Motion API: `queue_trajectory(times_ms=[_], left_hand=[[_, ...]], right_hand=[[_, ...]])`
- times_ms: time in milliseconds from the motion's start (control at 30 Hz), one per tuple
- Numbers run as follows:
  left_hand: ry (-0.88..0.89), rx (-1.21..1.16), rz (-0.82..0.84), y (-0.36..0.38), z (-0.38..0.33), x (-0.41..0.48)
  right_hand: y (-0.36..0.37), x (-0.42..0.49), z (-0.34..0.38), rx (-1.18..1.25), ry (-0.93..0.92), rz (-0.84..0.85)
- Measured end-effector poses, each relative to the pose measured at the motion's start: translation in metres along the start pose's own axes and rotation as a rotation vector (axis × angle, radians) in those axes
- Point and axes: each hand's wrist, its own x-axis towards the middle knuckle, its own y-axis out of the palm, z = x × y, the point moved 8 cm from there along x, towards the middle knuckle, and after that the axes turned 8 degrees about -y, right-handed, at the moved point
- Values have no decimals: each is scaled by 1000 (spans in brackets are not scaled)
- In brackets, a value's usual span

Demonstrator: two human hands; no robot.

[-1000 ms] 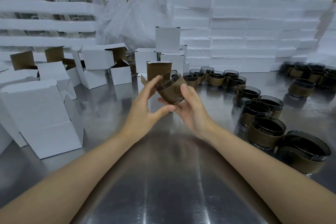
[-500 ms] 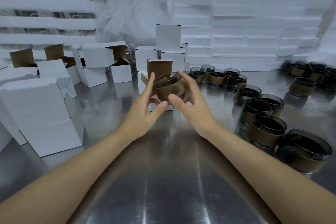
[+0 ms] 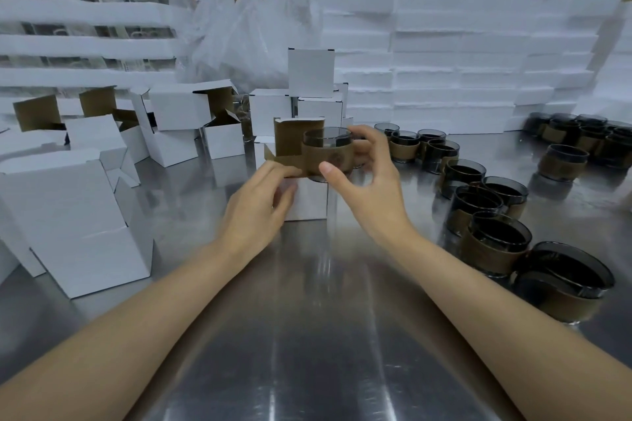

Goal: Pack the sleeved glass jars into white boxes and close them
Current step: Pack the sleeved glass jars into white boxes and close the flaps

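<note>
My right hand (image 3: 369, 181) grips a smoky glass jar with a brown sleeve (image 3: 328, 155), upright, just above the open top of a small white box (image 3: 309, 200) standing mid-table. The box's brown-lined lid flap (image 3: 289, 140) stands up behind the jar. My left hand (image 3: 260, 205) rests against the box's left side, fingers at a side flap; whether it grips the box is unclear. Several more sleeved jars (image 3: 492, 225) stand in a curving row on the right.
Open empty white boxes (image 3: 75, 222) crowd the left of the steel table (image 3: 307, 335). Closed white boxes (image 3: 311, 73) are stacked behind the centre. White foam trays (image 3: 461, 61) and plastic bags (image 3: 253, 20) wall off the back. More jars (image 3: 578, 138) sit far right.
The jar went from tilted in both hands to upright over the box. My left hand let go of it and dropped to the box's side; my right hand carried it forward.
</note>
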Motion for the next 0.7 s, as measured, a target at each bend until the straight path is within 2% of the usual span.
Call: queue_trajectory(times_ms=[133,233,333,467,600,700], left_hand=[[105,11,-46,-4,-13,-5],[186,-19,-39,-4,-20,-7],[237,-71,-38,-2,-22,-8],[138,-205,-90,-6,-13,-3],[152,-236,-42,-5,-13,-2],[144,-242,-51,-5,-13,-1]], right_hand=[[-6,1,-2,-180,-27,-49],[-2,1,-2,-332,-79,-13],[1,1,-4,-357,-89,13],[2,1,-4,-321,-74,20],[0,1,2,-267,-98,-13],[1,1,-4,-337,-59,7]])
